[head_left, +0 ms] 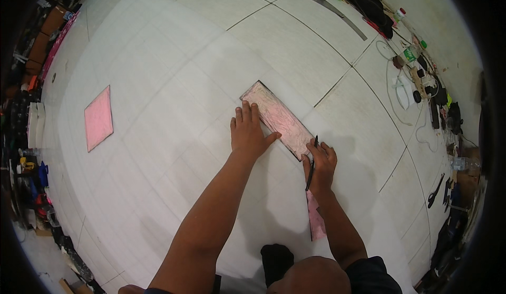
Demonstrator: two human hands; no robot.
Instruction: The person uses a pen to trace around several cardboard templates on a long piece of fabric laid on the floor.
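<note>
A long pink panel [279, 117] with a wrinkled surface and dark edges lies slanted on a thin white sheet [174, 109]. My left hand [250, 133] is open beside it, fingertips on its left edge and thumb spread onto its lower part. At the panel's near right end is my right hand [321, 165], closed around a slim black pen [311, 172] that points up and away. The fingers of this hand also touch the panel's end. A narrower pink strip [316, 224] lies below, partly hidden by my right forearm. Far to the left rests a four-sided pink piece [99, 120].
White floor tiles [363, 91] show beyond the sheet. Long flat grey strips [321, 1] lie at the far side. Along the right wall are a clear bottle [410, 55], cables and scissors [435, 191]. Boxes [39, 46] and clutter line the left. My dark-socked foot [276, 262] is near.
</note>
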